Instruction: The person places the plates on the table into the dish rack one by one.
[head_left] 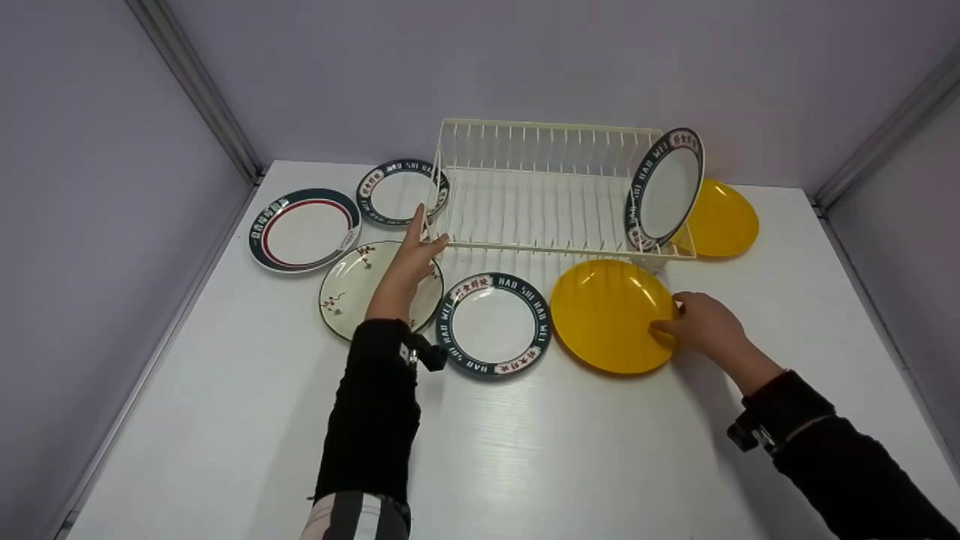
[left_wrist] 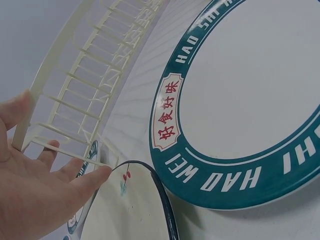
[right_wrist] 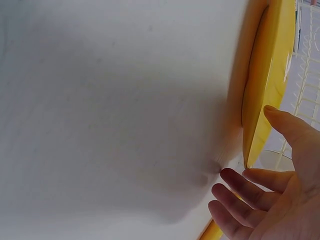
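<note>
Resting straight fingers on the rack corner, the left hand lies open; the right hand pinches the yellow plate rim.

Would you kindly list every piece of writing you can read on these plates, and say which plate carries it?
"HAO SHI HAO WEI" on the teal rim of the flat teal-rimmed plate, with red characters "好食好味" in its white cartouches.
"WEI" on the rim of the plate standing in the rack; its characters are too small.
Lettering on the red-ringed plate and the far teal plate is too small to read.
</note>
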